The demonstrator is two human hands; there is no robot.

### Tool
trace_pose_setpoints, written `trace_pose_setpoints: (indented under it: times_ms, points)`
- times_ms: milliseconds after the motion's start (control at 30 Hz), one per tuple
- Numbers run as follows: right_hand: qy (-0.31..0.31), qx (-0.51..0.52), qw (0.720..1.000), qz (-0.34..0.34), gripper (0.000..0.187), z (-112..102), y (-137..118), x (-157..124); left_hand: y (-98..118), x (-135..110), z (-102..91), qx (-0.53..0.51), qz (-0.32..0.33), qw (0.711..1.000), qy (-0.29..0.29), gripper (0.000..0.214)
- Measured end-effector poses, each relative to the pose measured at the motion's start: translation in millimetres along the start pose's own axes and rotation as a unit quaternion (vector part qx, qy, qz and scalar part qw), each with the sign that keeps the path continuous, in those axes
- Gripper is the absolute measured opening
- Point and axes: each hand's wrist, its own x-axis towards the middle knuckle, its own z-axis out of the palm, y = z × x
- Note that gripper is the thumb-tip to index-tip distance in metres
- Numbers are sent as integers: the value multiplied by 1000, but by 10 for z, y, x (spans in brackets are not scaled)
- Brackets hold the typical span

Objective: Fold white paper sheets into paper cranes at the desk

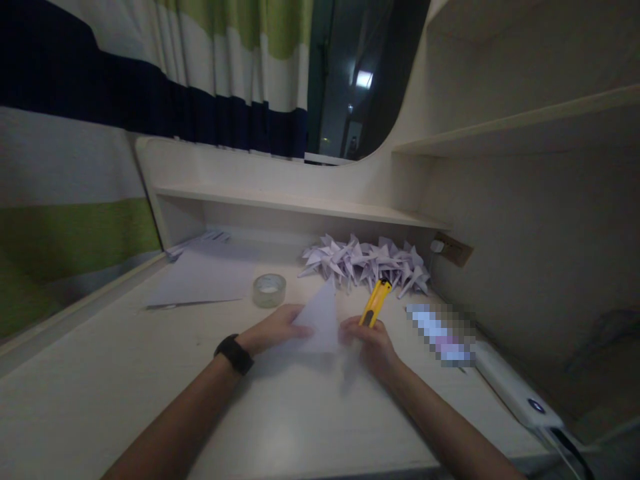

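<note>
My left hand (284, 328) pinches a folded sheet of white paper (320, 327), thumb on top; the paper rises to a point at its far end. A yellow utility knife (375, 304) sits in my right hand (373, 339), its black tip pointing away from me. The right fingers are close to the paper's right edge; I cannot tell whether they touch it. Behind both hands lies a heap of folded white paper shapes (365, 261) with sharp points. A roll of clear tape (269, 291) lies just beyond my left hand.
A stack of white paper (205, 272) lies at the back left of the white desk (240, 427). To the right are a blurred-out lit object (440, 337) and a long white device (515, 387) with a cable. A low shelf (295, 205) spans the back; a socket (453, 250) is on the right wall.
</note>
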Motion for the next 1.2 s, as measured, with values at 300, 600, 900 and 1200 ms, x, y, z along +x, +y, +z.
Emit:
trace_pose_setpoints:
  times_ms: [300, 600, 900, 1200]
  points:
    - [-40, -12, 995, 88, 19, -50, 163, 36, -48, 39, 130, -8, -4, 999, 44, 60]
    - [-21, -14, 995, 97, 27, -79, 209, 55, -149, 91, 268, 237, 88, 965, 73, 111]
    - [-19, -8, 995, 95, 33, -60, 175, 53, -20, 81, 250, 225, 115, 967, 40, 83]
    - [-50, -26, 995, 78, 35, -107, 191, 72, 47, 61, 165, -17, 44, 999, -5, 57]
